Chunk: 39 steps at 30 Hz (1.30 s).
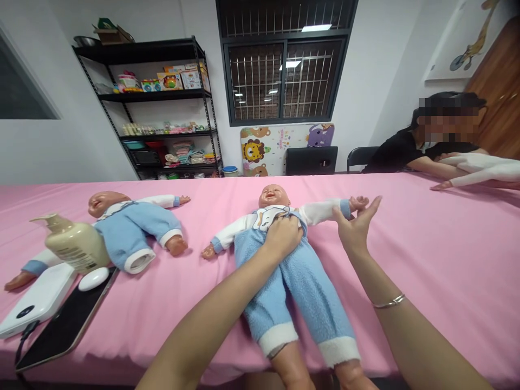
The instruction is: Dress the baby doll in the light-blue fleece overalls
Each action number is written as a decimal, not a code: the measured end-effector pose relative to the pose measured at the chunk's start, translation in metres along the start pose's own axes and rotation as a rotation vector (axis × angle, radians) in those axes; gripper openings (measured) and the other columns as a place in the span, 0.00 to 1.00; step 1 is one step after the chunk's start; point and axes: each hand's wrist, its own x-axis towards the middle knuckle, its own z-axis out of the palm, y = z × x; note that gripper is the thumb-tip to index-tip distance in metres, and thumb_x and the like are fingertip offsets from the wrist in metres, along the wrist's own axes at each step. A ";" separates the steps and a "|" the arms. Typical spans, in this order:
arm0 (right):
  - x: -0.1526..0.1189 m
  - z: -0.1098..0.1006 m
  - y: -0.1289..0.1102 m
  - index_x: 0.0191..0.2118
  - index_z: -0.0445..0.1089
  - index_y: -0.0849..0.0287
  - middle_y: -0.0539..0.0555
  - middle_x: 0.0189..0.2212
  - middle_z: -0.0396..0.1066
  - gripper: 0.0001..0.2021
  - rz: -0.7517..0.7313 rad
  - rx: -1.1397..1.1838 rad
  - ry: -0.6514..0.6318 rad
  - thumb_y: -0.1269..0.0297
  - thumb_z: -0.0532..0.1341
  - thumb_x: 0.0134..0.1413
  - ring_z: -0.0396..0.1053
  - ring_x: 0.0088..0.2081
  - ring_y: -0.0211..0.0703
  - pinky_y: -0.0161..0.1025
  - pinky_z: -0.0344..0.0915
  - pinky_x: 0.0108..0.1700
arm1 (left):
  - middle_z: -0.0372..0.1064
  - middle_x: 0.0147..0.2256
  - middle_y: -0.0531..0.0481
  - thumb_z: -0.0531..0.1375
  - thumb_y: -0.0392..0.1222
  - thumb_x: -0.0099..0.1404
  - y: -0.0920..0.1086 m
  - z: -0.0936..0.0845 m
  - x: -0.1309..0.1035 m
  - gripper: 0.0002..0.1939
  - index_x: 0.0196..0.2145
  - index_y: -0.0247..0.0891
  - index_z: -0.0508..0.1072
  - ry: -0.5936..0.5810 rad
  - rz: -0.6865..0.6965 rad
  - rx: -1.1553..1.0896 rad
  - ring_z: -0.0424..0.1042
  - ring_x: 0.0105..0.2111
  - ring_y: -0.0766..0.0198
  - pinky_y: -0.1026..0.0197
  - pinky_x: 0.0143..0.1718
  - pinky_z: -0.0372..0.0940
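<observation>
A baby doll [274, 196] in a white top and fuzzy blue overalls [262, 284] lies on its back before me, feet toward me, arms spread. On its chest, my left hand [284, 233] is closed with curled fingers on the upper edge of the overalls, beside a white animal face on the front. Some of my fingertips are hidden in the cloth. My right hand [357, 227] is open, thumb and fingers apart, beside the doll's outstretched hand [358, 203]. A bracelet [389, 301] circles my right wrist.
On the pink-covered table [442, 271], a second doll [134, 222] lies left, near a pump bottle [79, 244], power bank [38, 298], phone [60, 330] and white oval case [93, 279]. A person [390, 151] sits at far right by a white-sleeved doll arm [483, 173]. Shelves [150, 96] stand behind.
</observation>
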 end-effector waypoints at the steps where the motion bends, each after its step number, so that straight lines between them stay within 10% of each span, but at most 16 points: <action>1: -0.001 0.001 -0.004 0.65 0.25 0.55 0.64 0.60 0.48 0.48 0.004 0.000 -0.017 0.59 0.61 0.47 0.54 0.59 0.53 0.52 0.62 0.53 | 0.71 0.41 0.38 0.49 0.40 0.65 0.000 0.000 0.000 0.22 0.55 0.28 0.60 0.012 -0.001 -0.012 0.69 0.44 0.51 0.52 0.47 0.64; 5: -0.009 0.010 -0.016 0.60 0.55 0.55 0.59 0.55 0.61 0.33 -0.042 -0.006 -0.306 0.56 0.61 0.48 0.61 0.55 0.54 0.50 0.66 0.50 | 0.66 0.48 0.33 0.50 0.39 0.64 0.000 0.003 -0.002 0.25 0.57 0.25 0.55 0.104 -0.002 -0.057 0.63 0.53 0.51 0.53 0.51 0.61; 11: -0.018 0.019 -0.021 0.50 0.69 0.51 0.53 0.59 0.57 0.23 0.100 0.130 -0.656 0.45 0.56 0.51 0.55 0.60 0.51 0.52 0.58 0.57 | 0.56 0.57 0.30 0.47 0.32 0.64 -0.002 0.005 -0.001 0.26 0.59 0.25 0.49 0.255 0.109 -0.016 0.57 0.58 0.56 0.52 0.58 0.54; 21: -0.026 0.023 -0.055 0.45 0.69 0.54 0.55 0.47 0.70 0.25 0.425 0.369 -0.466 0.42 0.60 0.45 0.65 0.50 0.50 0.47 0.65 0.47 | 0.70 0.44 0.35 0.48 0.34 0.66 0.006 -0.005 -0.002 0.19 0.53 0.26 0.63 0.146 0.135 0.278 0.69 0.45 0.54 0.56 0.45 0.65; 29: -0.027 0.027 -0.062 0.40 0.66 0.57 0.54 0.34 0.72 0.25 0.338 0.329 -0.471 0.41 0.61 0.43 0.68 0.38 0.44 0.42 0.64 0.43 | 0.68 0.47 0.32 0.51 0.37 0.63 0.008 -0.007 0.001 0.20 0.53 0.27 0.63 0.020 0.122 0.219 0.69 0.46 0.53 0.56 0.44 0.64; 39: -0.014 0.023 -0.031 0.32 0.61 0.56 0.45 0.23 0.65 0.21 0.660 0.536 -0.367 0.58 0.70 0.32 0.62 0.24 0.33 0.31 0.59 0.28 | 0.70 0.36 0.40 0.57 0.38 0.55 0.015 -0.015 -0.002 0.16 0.42 0.31 0.67 -0.021 0.205 0.126 0.69 0.38 0.53 0.55 0.38 0.65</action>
